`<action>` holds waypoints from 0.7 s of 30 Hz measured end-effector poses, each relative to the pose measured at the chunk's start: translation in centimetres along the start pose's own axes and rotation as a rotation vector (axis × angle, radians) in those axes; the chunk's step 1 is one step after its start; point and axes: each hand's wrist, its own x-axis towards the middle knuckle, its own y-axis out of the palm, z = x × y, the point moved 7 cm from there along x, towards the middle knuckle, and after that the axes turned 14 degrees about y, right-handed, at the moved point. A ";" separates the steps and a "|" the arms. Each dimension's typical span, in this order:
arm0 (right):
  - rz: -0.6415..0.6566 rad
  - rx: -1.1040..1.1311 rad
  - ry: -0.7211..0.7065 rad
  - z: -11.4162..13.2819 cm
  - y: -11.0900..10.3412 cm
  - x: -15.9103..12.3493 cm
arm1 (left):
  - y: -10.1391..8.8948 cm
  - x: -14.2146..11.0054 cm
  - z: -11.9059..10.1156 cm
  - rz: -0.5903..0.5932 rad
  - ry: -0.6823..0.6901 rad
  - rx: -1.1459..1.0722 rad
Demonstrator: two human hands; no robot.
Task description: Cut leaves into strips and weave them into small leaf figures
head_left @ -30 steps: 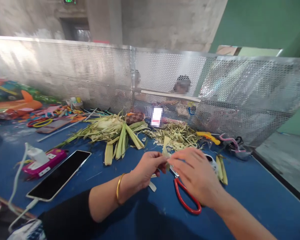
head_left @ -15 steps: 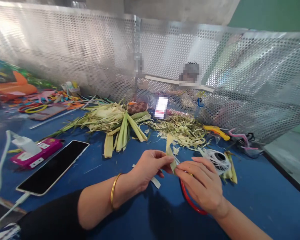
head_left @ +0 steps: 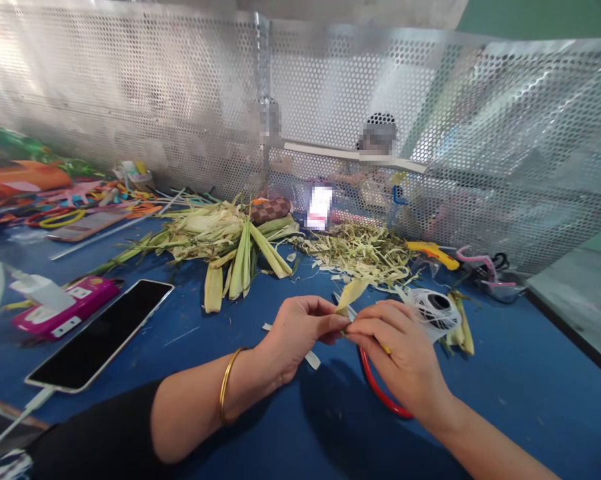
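Observation:
A pale yellow-green husk strip (head_left: 353, 293) stands up between my two hands above the blue table. My left hand (head_left: 305, 327), with a gold bangle on its wrist, pinches it between thumb and fingertips. My right hand (head_left: 400, 353) meets it from the other side, fingertips closed on the strip's lower end, which is mostly hidden. Under my right hand lies a pair of scissors with a red handle (head_left: 375, 387), partly covered. A small white scrap (head_left: 312, 360) rests on the table beside my left hand.
Behind my hands are a bundle of husks (head_left: 215, 233) and a heap of shredded husk (head_left: 360, 257). A white thread spool (head_left: 433, 310) and yellow cutter (head_left: 433, 253) lie right. At left sit a phone (head_left: 103, 333) and a magenta power strip (head_left: 67, 307). A perforated metal screen (head_left: 180, 100) stands behind.
The husk strip's upper end has bent over to the right. My right hand has shifted slightly and its fingers are drawn closer to my left fingertips. The view has tilted a little.

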 end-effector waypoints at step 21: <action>0.176 0.195 0.637 -4.1 1.9 -1.2 | 0.4 -0.6 0.1 0.062 -0.022 0.081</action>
